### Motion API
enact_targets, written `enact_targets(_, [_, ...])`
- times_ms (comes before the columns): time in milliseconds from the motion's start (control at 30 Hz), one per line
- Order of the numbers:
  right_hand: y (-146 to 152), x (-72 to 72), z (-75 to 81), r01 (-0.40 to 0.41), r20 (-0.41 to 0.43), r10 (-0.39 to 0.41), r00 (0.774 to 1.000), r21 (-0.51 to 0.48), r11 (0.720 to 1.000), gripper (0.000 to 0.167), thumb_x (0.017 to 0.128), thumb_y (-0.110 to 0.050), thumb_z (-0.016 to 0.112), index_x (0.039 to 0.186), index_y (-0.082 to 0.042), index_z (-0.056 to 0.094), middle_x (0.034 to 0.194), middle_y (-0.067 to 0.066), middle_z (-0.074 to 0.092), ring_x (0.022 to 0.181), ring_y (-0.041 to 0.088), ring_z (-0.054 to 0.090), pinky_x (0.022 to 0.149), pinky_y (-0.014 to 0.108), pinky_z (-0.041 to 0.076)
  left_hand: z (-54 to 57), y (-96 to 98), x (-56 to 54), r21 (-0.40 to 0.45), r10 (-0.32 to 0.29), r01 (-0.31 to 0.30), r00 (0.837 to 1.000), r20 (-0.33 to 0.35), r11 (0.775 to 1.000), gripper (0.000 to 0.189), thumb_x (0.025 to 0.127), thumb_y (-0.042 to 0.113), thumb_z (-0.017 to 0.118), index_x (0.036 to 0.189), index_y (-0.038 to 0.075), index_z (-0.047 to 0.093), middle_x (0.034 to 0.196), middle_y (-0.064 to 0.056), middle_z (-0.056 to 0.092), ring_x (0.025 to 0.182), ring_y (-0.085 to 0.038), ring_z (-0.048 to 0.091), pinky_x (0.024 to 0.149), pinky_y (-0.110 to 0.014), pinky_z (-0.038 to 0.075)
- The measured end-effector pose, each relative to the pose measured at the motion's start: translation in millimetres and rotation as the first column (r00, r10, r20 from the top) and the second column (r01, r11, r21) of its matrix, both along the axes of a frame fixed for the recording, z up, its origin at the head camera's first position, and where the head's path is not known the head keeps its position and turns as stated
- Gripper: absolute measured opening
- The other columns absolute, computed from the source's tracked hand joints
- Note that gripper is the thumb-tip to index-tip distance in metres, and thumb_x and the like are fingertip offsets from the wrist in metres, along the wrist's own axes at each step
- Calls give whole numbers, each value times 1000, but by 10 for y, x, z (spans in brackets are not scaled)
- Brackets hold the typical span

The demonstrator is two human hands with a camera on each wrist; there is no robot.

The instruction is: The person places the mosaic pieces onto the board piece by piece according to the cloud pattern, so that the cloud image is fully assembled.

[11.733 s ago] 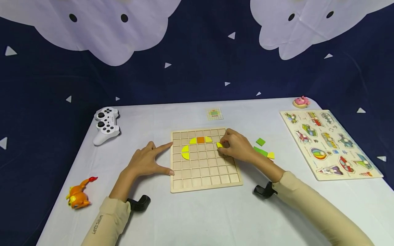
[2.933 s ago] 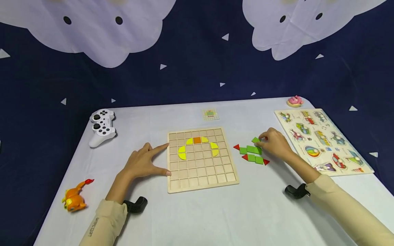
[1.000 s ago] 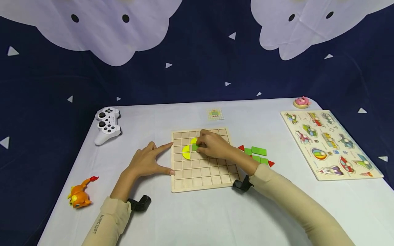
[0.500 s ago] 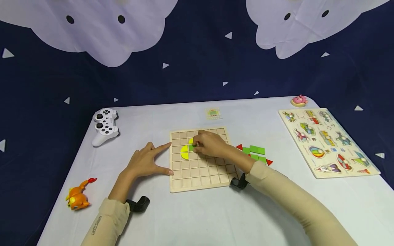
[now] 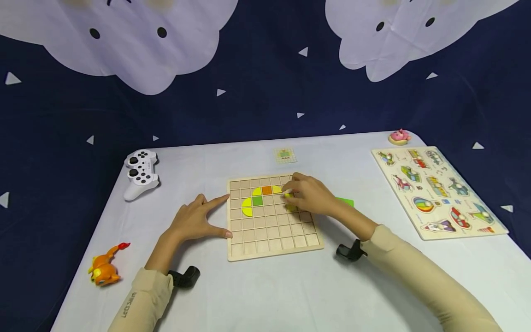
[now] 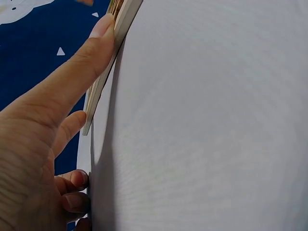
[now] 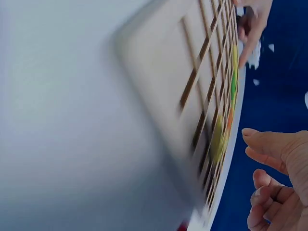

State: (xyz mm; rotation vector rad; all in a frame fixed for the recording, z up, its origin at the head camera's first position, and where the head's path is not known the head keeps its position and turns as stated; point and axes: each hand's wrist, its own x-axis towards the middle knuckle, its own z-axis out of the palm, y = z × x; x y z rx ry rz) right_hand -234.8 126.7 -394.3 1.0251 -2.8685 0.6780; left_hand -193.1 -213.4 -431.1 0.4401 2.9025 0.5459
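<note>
A wooden grid board [image 5: 265, 244] lies mid-table. In its cells sit an orange square [image 5: 267, 190], yellow rounded pieces [image 5: 247, 207] and a green square [image 5: 257, 201] below the orange one. My left hand [image 5: 192, 219] touches the board's left edge with straight thumb and index finger spread apart; the left wrist view shows the thumb [image 6: 72, 77] against the board's side. Over the board's upper right hovers my right hand [image 5: 311, 196], partly covering the yellow pieces there. Nothing is between its thumb and fingers in the right wrist view.
Green pieces [image 5: 345, 202] lie right of the board, mostly hidden behind the right forearm. A small pattern card [image 5: 285, 156] is behind the board. Around them are a picture puzzle [image 5: 439, 216], a white game controller [image 5: 142, 173], an orange toy [image 5: 103, 269] and a pink toy [image 5: 399, 137].
My right hand took a green square from the pieces at right, set it into a cell under the orange square, let go and moved rightward. Earlier it placed a yellow piece. Left hand stayed.
</note>
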Motion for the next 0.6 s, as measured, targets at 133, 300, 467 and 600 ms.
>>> enact_targets(133, [345,77,-3,70,-4,-70,998,8,997,29,86,-19,78,111,-6,74,88,6,59,70,13,49,63,30,42,9,-6,4,0,1,-1,1000,-1,1000,110,55,80,76,150,38,42,91,-5,46,63,-20,39,64,-32,29])
enact_targets(300, [693,168,-36,136,11,-137,991,43,990,32,85,-21,79,112,-4,74,89,5,59,73,15,51,65,32,43,13,-4,2,-2,4,-4,1000,-2,1000,110,55,80,76,150,38,42,91,-5,46,64,-20,40,64,-33,29])
enact_targets(467, [926,226,-50,162,17,-163,986,59,985,28,85,-16,78,109,-3,75,89,5,59,74,16,52,66,33,43,11,0,0,-4,0,0,1000,1,1000,110,55,80,76,150,37,42,92,-5,46,64,-20,40,64,-33,30])
enact_targets(600, [1033,239,-73,165,21,-167,986,69,984,26,85,-14,78,108,-2,75,88,3,57,72,13,47,64,30,40,21,8,3,0,2,-2,1000,8,1000,109,56,79,77,150,37,42,91,-5,46,63,-20,39,64,-33,29])
